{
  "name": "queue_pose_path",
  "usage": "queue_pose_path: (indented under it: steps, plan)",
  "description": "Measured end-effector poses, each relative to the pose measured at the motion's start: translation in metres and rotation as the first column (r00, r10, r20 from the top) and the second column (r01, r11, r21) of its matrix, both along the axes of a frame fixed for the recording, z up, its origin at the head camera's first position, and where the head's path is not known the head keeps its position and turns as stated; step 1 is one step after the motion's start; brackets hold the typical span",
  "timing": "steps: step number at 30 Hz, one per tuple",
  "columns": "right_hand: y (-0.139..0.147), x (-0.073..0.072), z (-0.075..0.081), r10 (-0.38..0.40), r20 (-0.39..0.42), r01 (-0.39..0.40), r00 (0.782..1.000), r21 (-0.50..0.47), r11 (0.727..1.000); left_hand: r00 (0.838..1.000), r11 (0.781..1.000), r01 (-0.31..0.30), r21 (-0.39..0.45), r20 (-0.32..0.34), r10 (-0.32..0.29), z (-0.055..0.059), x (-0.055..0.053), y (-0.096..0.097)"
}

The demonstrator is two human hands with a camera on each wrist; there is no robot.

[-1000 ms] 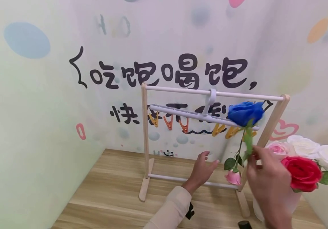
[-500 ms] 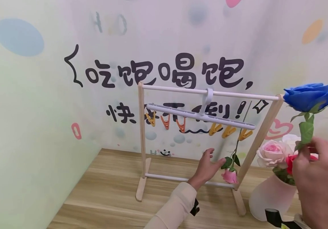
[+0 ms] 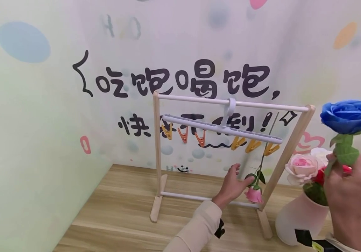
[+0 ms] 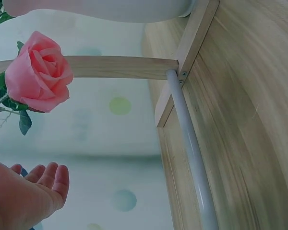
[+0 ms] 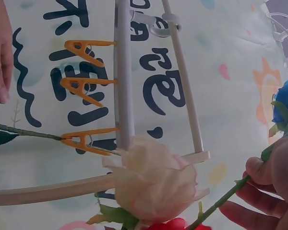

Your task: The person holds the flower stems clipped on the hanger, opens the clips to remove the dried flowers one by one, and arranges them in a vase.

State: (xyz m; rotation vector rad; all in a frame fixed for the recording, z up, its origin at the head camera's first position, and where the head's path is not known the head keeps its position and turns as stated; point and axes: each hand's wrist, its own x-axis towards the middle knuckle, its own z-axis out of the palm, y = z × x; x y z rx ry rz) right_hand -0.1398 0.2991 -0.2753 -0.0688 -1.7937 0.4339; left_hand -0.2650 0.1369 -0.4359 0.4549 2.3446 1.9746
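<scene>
My right hand (image 3: 353, 196) pinches the stem of a blue artificial rose (image 3: 350, 117), upright at the right edge; its green stem (image 5: 221, 201) runs down past my fingers in the right wrist view. A pink rose (image 3: 254, 194) hangs upside down, its stem caught in the rightmost orange clip (image 5: 86, 141) of a pale hanger (image 3: 196, 122). Beside the pink rose is my left hand (image 3: 234, 185), fingers spread and the thumb right at its leaves. From the left wrist, the pink bloom (image 4: 38, 74) sits above the loosely extended fingers.
The hanger hooks on the white top bar (image 3: 196, 99) of a wooden stand (image 3: 157, 147). Several other clips (image 3: 201, 139) dangle from it. A whitish vase (image 3: 300, 218) with pink, white and red roses stands right of the stand, on the wood-grain table (image 3: 114, 210).
My right hand has carried the blue rose from in front of the hanger rightward, over beside the vase. My left hand has shifted slightly right, closer to the pink rose.
</scene>
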Motion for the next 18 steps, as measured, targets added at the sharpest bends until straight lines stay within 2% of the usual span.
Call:
queue_pose_path:
  steps: [4, 10, 18]
  plan:
    - [0.005, -0.005, -0.009, -0.025, 0.035, 0.026, 0.999, -0.044, 0.999, 1.000, 1.000, -0.005, -0.007, 0.010, 0.005, 0.000, 0.000, 0.006]
    - [0.014, -0.009, -0.028, -0.059, 0.107, 0.062, 0.993, -0.025, 0.998, 1.000, 1.000, 0.000, 0.003, 0.022, -0.001, 0.000, 0.000, 0.011]
    - [0.010, -0.010, -0.045, -0.090, 0.214, 0.104, 0.973, -0.059, 0.993, 0.999, 1.000, -0.004, -0.010, 0.034, 0.005, -0.002, -0.003, 0.014]
